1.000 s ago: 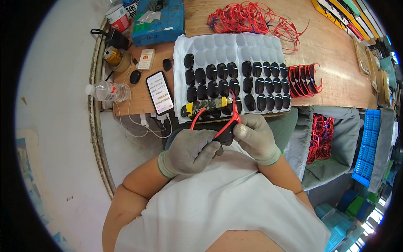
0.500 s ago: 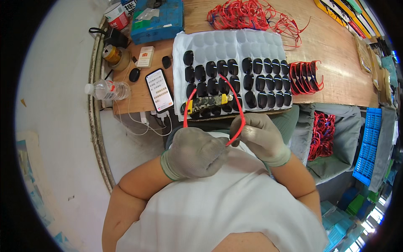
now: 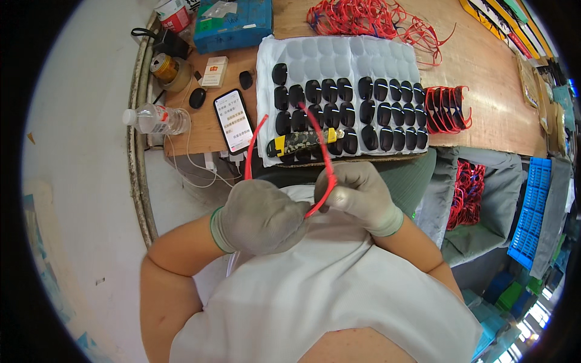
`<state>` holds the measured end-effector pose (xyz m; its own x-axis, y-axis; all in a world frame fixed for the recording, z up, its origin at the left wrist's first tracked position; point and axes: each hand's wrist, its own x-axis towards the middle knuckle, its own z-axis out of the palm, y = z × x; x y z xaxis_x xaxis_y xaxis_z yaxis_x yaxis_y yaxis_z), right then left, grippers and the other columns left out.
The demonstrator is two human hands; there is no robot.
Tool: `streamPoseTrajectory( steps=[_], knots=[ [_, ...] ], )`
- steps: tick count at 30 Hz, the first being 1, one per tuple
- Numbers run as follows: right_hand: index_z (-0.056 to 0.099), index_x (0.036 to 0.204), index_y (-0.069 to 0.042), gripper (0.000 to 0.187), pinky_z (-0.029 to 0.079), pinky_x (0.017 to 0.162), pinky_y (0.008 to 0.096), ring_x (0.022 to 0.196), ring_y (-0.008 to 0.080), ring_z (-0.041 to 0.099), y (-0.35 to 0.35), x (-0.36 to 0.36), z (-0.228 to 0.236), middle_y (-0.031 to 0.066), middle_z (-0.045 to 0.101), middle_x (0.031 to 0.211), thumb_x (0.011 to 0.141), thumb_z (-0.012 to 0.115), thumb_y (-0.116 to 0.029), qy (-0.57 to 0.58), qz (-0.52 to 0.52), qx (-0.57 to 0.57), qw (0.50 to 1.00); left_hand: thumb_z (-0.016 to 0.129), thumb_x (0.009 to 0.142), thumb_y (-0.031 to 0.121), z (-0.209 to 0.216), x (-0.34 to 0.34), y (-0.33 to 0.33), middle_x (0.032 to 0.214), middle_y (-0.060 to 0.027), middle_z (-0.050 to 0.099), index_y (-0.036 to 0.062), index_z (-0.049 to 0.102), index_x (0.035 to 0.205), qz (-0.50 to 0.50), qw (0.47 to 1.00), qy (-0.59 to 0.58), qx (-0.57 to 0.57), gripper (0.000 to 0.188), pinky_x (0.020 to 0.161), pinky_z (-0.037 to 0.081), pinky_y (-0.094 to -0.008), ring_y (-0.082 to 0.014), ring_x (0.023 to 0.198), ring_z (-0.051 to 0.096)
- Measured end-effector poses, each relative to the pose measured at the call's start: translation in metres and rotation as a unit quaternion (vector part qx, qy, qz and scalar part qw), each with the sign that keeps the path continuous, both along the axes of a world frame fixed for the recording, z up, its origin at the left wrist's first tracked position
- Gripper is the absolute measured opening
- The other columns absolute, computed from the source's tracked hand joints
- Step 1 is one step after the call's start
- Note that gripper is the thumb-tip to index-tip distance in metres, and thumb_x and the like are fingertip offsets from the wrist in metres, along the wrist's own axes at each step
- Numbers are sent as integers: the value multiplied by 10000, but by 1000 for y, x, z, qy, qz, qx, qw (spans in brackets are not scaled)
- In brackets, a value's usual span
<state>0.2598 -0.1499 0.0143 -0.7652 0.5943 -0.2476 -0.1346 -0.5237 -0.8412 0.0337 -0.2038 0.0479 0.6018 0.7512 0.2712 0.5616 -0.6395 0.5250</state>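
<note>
Between my two gloved hands is a red glasses frame (image 3: 327,158), its temple arms pointing away from me over the near edge of a lens tray. My left hand (image 3: 261,216) is closed round the front of the frame and hides most of it. With bent fingers, my right hand (image 3: 363,196) pinches the frame near the base of the right temple. Just beyond, the white moulded tray (image 3: 315,54) carries rows of dark sunglass lenses (image 3: 367,113). A camouflage-patterned tool with yellow ends (image 3: 302,143) lies across the nearest lenses.
Right of the tray stand several assembled red sunglasses (image 3: 448,109); a tangle of red frames (image 3: 357,21) lies behind. More red frames (image 3: 467,193) fill a grey-lined bin. On the left are a lit phone (image 3: 233,121), a plastic bottle (image 3: 158,119), a can (image 3: 164,66) and a blue box (image 3: 235,27).
Both hands and the red frame have shifted a little to the left relative to the tray. The grip looks the same, and the whole view has moved slightly.
</note>
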Motion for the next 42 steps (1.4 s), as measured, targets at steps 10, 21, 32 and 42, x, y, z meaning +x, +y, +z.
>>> streamPoseTrajectory(
  steps=[10, 21, 32, 42],
  knots=[
    [687, 1069, 39, 181, 502, 768, 273, 823, 104, 601, -7, 2, 27, 48, 669, 939, 946, 640, -86, -9, -120, -3, 993, 535, 913, 39, 3, 25, 10, 757, -99, 677, -48, 562, 1208, 123, 923, -233, -279, 309, 562, 512, -327, -156, 626, 668],
    [687, 937, 34, 162, 444, 639, 234, 706, 69, 538, -3, 28, 23, 19, 636, 793, 940, 647, -123, -48, -80, 64, 994, 563, 825, -62, 10, 58, 11, 801, -162, 638, -104, 536, 1168, 96, 981, -155, -60, 347, 463, 475, -354, -269, 503, 592],
    [391, 1399, 82, 859, 517, 880, 324, 999, 179, 607, 23, 40, 0, 138, 570, 1213, 732, 870, -171, -46, -231, 233, 943, 631, 819, 32, 24, 62, 43, 731, -139, 641, -21, 594, 1178, 87, 981, -83, -153, 365, 488, 493, -375, -299, 525, 618],
    [639, 746, -31, 198, 393, 564, 404, 576, 293, 511, 34, 86, -4, 101, 538, 629, 746, 798, -149, 6, -28, 403, 915, 691, 822, 242, 38, 79, 81, 697, -96, 643, 53, 670, 926, -117, 925, 33, -359, 216, 587, 529, -387, -271, 606, 662]
  ],
)
